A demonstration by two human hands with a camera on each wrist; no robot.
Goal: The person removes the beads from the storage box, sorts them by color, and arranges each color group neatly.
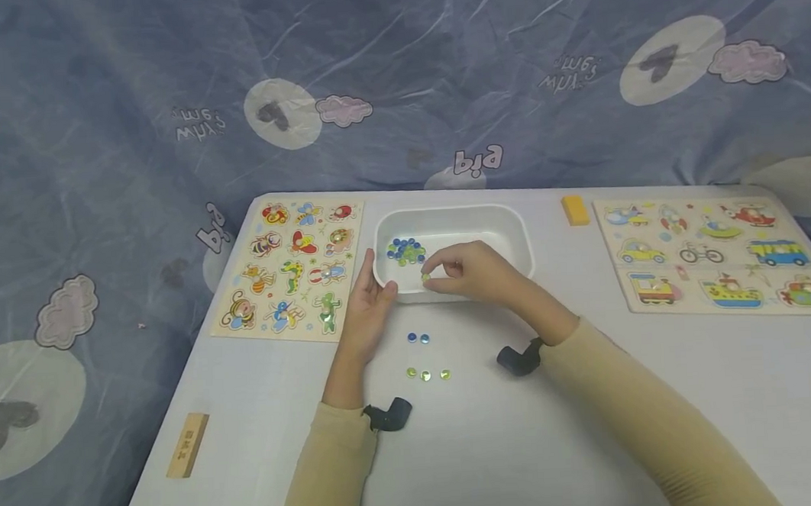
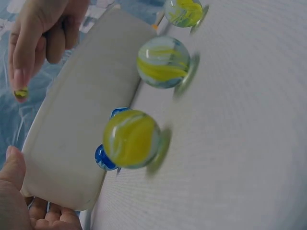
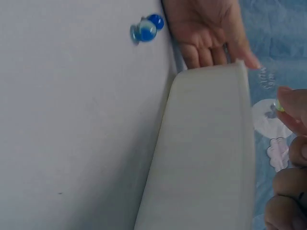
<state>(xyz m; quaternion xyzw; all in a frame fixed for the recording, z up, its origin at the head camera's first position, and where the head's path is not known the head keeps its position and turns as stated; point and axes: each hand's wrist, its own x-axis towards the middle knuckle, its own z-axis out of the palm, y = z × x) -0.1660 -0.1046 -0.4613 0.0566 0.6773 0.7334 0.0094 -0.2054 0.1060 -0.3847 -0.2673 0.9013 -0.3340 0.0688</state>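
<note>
My right hand [image 1: 471,271] pinches a yellow-green glass marble [image 2: 20,93] between thumb and forefinger, above the front rim of a white plastic tray [image 1: 476,238]. My left hand [image 1: 369,312] grips the tray's front left corner, its thumb at the rim and the fingers along the outer side. Inside the tray, a cluster of blue and yellow-green marbles [image 1: 405,251] lies toward the left. On the table before it sit two blue marbles [image 1: 418,338] side by side. Closer to me, three yellow-green marbles [image 1: 426,376] form a row, seen large in the left wrist view.
An insect puzzle board [image 1: 289,267] lies left of the tray, a vehicle puzzle board [image 1: 718,256] at the right. Near the back is an orange block [image 1: 574,210]. A wooden block [image 1: 188,445] rests at the table's left edge. Behind hangs a blue patterned cloth [image 1: 397,93].
</note>
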